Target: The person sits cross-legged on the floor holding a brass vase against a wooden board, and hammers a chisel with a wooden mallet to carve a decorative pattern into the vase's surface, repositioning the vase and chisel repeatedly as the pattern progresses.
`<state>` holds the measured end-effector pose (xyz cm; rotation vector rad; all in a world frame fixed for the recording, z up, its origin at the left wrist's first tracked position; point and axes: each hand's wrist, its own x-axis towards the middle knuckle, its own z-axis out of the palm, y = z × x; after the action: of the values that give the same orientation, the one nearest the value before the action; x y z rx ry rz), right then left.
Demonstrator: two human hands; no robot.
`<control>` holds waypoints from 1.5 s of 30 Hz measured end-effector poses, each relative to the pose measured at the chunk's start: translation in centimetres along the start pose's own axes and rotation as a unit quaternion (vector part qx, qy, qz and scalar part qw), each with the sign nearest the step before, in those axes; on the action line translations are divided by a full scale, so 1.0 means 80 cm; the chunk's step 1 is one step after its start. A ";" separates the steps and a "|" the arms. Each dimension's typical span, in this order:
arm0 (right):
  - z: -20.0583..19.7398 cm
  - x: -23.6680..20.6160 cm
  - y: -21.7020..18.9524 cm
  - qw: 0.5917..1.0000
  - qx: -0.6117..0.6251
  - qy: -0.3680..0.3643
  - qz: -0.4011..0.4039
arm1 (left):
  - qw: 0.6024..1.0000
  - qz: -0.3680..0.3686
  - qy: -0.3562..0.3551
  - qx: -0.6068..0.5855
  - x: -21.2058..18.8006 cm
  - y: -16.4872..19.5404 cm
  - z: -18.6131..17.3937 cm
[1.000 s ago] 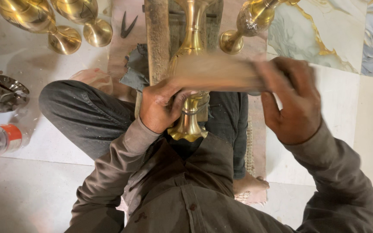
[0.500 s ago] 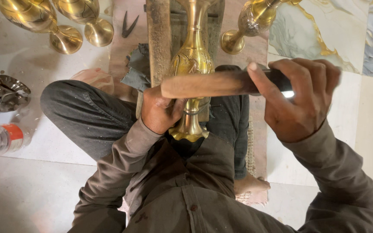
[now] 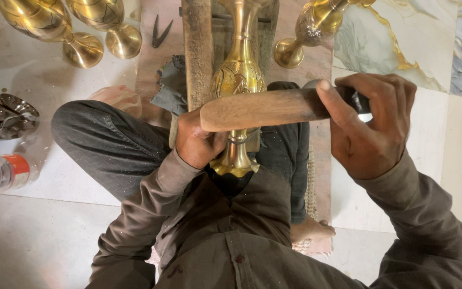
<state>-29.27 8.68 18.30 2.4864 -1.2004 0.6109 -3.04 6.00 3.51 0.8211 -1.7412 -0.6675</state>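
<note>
Engraved golden brass vase (image 3: 238,80), lying along the lap against a wooden block (image 3: 197,53); left hand (image 3: 196,142) closed round its narrow stem; right hand (image 3: 372,126) gripping a worn wooden mallet (image 3: 263,108); risk: a glancing blow could dent the brass or catch the left fingers.

Brown long-sleeved shirt, dark trousers – barefoot
</note>
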 end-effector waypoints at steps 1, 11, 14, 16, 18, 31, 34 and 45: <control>0.000 0.001 -0.001 0.999 0.033 -0.009 0.019 | 1.000 -0.002 0.003 -0.010 0.000 -0.001 0.000; 0.001 0.007 0.001 0.996 0.089 -0.019 0.025 | 0.999 -0.016 0.024 -0.027 -0.020 -0.025 0.011; 0.001 0.008 0.004 0.998 0.057 -0.020 0.003 | 0.999 -0.033 0.033 -0.017 -0.023 -0.031 0.015; 0.000 0.008 0.005 0.998 0.060 -0.025 0.006 | 0.998 -0.040 0.034 -0.016 -0.025 -0.031 0.016; -0.001 0.007 0.006 0.996 0.086 -0.033 0.020 | 0.999 -0.037 0.030 -0.007 -0.027 -0.030 0.016; 0.022 -0.003 0.022 0.996 -0.067 -0.026 -0.043 | 0.999 -0.025 0.025 0.012 -0.014 -0.012 0.008; 0.015 0.001 0.023 1.000 0.012 -0.005 -0.004 | 0.999 -0.029 0.019 -0.005 -0.004 -0.001 0.006; 0.016 -0.015 0.030 0.997 -0.044 -0.048 -0.038 | 1.000 -0.005 0.009 0.021 -0.009 -0.014 0.006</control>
<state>-31.51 7.45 16.85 2.4986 -1.1353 0.4142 -3.11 5.90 2.14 0.8633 -1.7406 -0.6292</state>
